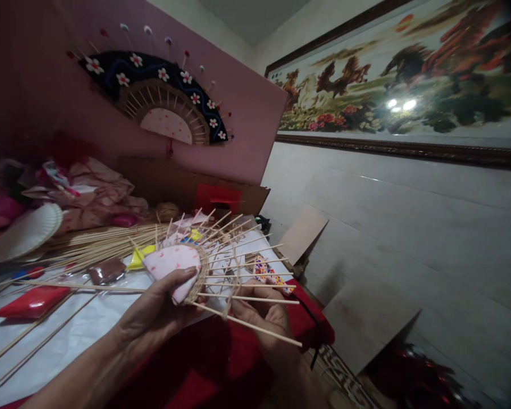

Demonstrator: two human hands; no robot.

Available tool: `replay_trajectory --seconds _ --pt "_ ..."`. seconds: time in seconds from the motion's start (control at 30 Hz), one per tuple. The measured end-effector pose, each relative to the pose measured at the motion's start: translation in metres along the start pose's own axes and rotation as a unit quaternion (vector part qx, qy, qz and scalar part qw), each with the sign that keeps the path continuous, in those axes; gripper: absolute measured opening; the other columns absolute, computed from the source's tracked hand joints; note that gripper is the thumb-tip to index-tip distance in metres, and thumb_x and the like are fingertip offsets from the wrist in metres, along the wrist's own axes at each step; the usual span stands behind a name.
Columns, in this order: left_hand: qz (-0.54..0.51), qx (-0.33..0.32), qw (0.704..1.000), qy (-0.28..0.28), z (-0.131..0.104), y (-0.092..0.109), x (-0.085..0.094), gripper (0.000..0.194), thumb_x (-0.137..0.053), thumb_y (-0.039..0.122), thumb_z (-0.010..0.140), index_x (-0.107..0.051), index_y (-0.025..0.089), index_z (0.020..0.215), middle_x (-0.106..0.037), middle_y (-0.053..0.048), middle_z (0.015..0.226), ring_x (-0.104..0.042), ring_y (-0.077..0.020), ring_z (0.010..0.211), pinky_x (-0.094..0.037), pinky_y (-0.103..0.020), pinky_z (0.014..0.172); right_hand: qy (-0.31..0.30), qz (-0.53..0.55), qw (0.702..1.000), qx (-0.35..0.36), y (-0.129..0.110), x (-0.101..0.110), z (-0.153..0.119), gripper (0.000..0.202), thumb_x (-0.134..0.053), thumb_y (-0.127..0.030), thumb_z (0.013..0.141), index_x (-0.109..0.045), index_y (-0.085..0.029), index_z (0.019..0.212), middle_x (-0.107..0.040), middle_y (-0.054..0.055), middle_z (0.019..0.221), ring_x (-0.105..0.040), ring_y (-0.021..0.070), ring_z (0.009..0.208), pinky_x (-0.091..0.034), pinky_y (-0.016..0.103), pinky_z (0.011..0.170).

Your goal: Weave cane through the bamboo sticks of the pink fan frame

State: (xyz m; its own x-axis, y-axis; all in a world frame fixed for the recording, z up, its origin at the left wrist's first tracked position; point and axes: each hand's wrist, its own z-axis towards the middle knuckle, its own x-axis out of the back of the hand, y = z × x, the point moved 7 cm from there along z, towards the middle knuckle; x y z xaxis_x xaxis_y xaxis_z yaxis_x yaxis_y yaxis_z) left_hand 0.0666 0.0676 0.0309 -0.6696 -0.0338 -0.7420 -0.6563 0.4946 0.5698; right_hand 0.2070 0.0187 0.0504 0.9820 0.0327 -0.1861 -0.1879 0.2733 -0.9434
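My left hand grips a half-made fan by its half-round centre, which is covered in pink patterned cloth, the thumb pressing on the cloth. Jute twine is woven closely along the curved edge of the centre. Thin wooden sticks spread out from it like rays. Farther out, a loose strand of twine crosses the sticks. My right hand is closed at the lower sticks, its fingers pinching that strand; the fingertips are partly hidden behind the sticks.
On the white-covered table lie a red packet, a brown packet, a yellow packet and loose sticks. A ball of twine sits behind. A finished flowered fan hangs against the pink board.
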Motion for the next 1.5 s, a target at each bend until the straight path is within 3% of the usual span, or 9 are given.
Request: replay_trajectory --seconds 0.33,0.5,0.77,0.97,1.1,1.2,1.33,1.5 --pt "0.021 0.001 1.0 -0.01 0.004 0.001 0.003 0.019 -0.056 -0.001 0.075 -0.058 0.011 0.09 -0.065 -0.006 0.069 -0.063 -0.0156 0.051 -0.057 -0.026 0.044 -0.001 0.071 0.997 0.004 0.0 -0.01 0.0 0.021 -0.071 -0.033 0.069 -0.059 -0.018 0.062 -0.053 -0.004 0.055 -0.041 0.0073 0.048 -0.036 0.019 0.049" --pt "0.017 -0.007 1.0 -0.007 0.003 0.003 0.003 0.016 -0.056 0.0 0.076 -0.057 0.01 0.088 -0.065 -0.007 0.069 -0.063 -0.0145 0.05 -0.057 -0.026 0.046 -0.018 0.082 0.996 -0.019 0.009 -0.011 0.0 0.017 -0.071 -0.034 0.071 -0.064 -0.018 0.072 -0.057 -0.002 0.057 -0.043 0.007 0.047 -0.038 0.019 0.049" --pt "0.057 0.004 0.998 -0.007 0.001 -0.002 0.005 0.023 -0.06 0.004 0.074 -0.056 0.011 0.095 -0.066 -0.007 0.072 -0.063 -0.0174 0.055 -0.057 -0.032 0.048 0.014 0.072 0.996 -0.048 0.019 0.007 0.002 0.016 -0.072 -0.035 0.071 -0.067 -0.02 0.073 -0.058 -0.001 0.061 -0.05 0.0094 0.053 -0.04 0.019 0.05" --pt "0.089 -0.017 0.995 -0.036 -0.006 -0.002 -0.003 0.015 -0.057 0.003 0.074 -0.058 0.009 0.089 -0.065 -0.006 0.066 -0.06 -0.0169 0.051 -0.053 -0.029 0.044 0.053 0.06 0.996 -0.035 0.018 0.019 0.015 0.019 -0.074 -0.023 0.066 -0.069 -0.021 0.085 -0.061 -0.003 0.064 -0.045 0.0067 0.051 -0.036 0.017 0.048" --pt "0.091 -0.018 0.995 -0.038 -0.003 -0.004 0.0 0.018 -0.059 0.004 0.073 -0.059 0.009 0.09 -0.066 -0.007 0.069 -0.061 -0.0173 0.053 -0.055 -0.032 0.05 0.051 0.062 0.996 -0.047 0.02 0.013 0.02 0.023 -0.072 -0.021 0.066 -0.07 -0.02 0.09 -0.057 -0.005 0.055 -0.038 0.0073 0.044 -0.029 0.018 0.041" --pt "0.1 -0.021 0.994 -0.042 -0.002 -0.005 0.001 0.021 -0.061 0.005 0.072 -0.06 0.009 0.093 -0.068 -0.009 0.075 -0.06 -0.0168 0.054 -0.056 -0.033 0.051 0.048 0.07 0.995 -0.051 0.021 0.005 0.021 0.027 -0.073 -0.023 0.065 -0.07 -0.022 0.092 -0.056 -0.005 0.053 -0.039 0.0083 0.044 -0.031 0.02 0.041" --pt "0.102 -0.021 0.994 -0.024 -0.007 -0.002 0.0 0.017 -0.058 0.005 0.075 -0.061 0.008 0.091 -0.069 -0.01 0.077 -0.064 -0.0185 0.06 -0.057 -0.034 0.055 0.042 0.082 0.994 -0.054 0.024 -0.003 0.022 0.025 -0.074 -0.026 0.064 -0.07 -0.023 0.088 -0.061 -0.002 0.062 -0.041 0.0094 0.044 -0.034 0.022 0.041" --pt "0.097 -0.02 0.995 0.009 -0.012 0.003 0.0 0.014 -0.059 0.004 0.074 -0.061 0.01 0.087 -0.068 -0.007 0.07 -0.064 -0.0173 0.057 -0.059 -0.038 0.06 0.046 0.091 0.993 -0.055 0.03 0.004 0.022 0.011 -0.073 -0.028 0.068 -0.069 -0.02 0.076 -0.058 -0.003 0.06 -0.039 0.007 0.045 -0.032 0.021 0.041"
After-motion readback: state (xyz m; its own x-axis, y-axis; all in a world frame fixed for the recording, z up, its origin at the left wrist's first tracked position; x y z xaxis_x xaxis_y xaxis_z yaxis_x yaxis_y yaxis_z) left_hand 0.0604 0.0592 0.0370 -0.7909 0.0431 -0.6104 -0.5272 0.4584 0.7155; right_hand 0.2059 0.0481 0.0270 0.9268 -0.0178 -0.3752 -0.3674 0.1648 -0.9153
